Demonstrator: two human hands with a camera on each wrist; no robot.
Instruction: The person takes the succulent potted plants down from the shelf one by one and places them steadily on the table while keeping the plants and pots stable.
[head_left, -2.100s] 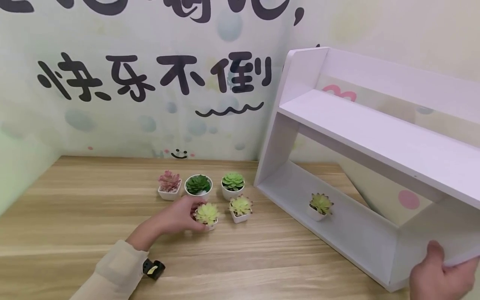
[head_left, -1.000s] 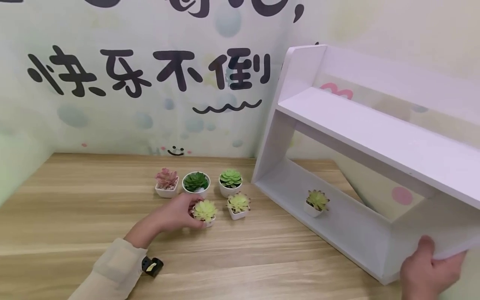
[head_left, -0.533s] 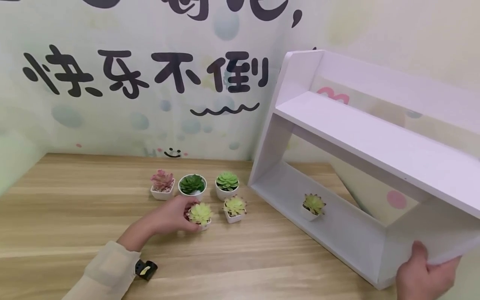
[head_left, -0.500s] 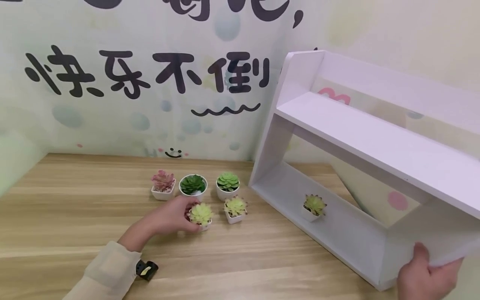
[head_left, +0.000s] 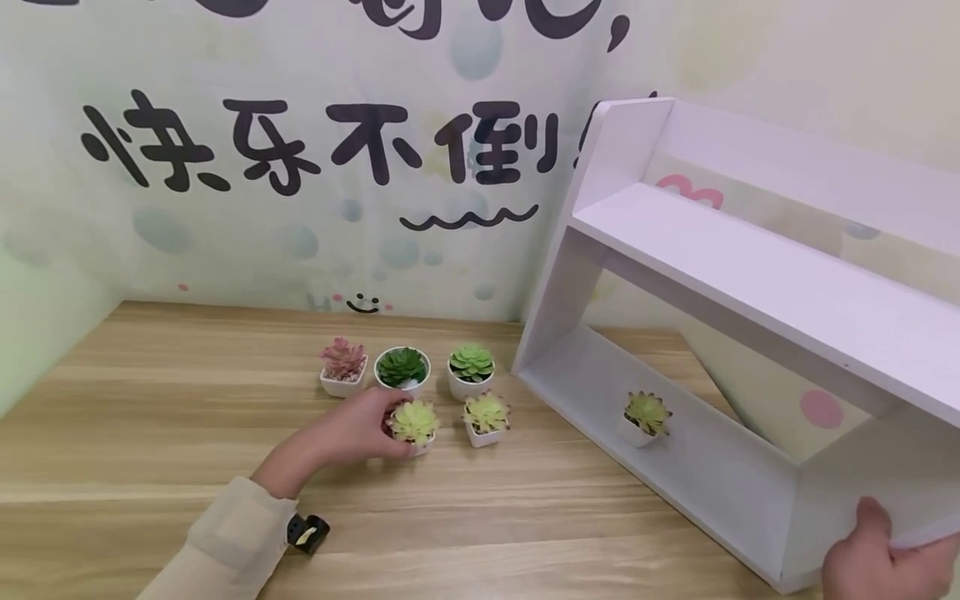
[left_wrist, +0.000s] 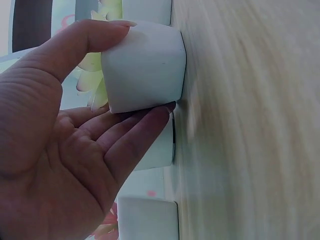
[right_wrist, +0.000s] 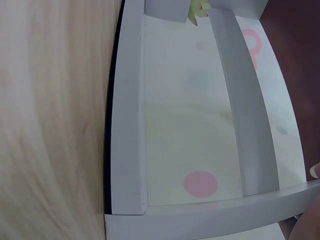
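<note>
My left hand (head_left: 356, 432) holds a yellow-green potted succulent (head_left: 415, 423) between thumb and fingers. In the left wrist view, the thumb lies on one face of its white square pot (left_wrist: 145, 65) and the fingers on the opposite face, with the pot's base right at the tabletop. My right hand (head_left: 892, 554) grips the side panel of a white two-tier shelf (head_left: 750, 267), thumb against the panel's inner face. Only a bit of this hand (right_wrist: 306, 220) shows at the right wrist view's lower corner. Another yellow-green succulent (head_left: 647, 414) stands on the bottom tier.
Behind the left hand stand a pink succulent (head_left: 343, 365), a dark green succulent (head_left: 402, 368) and a bright green succulent (head_left: 471, 367). A second yellow-tipped succulent (head_left: 486, 417) sits just right of the held one. The wooden table (head_left: 187, 400) meets a printed wall (head_left: 262, 242).
The head view has shifted slightly, moving the whole scene rightward in the picture since half a second ago. Both hands keep their holds, and the plants and shelf stay in place.
</note>
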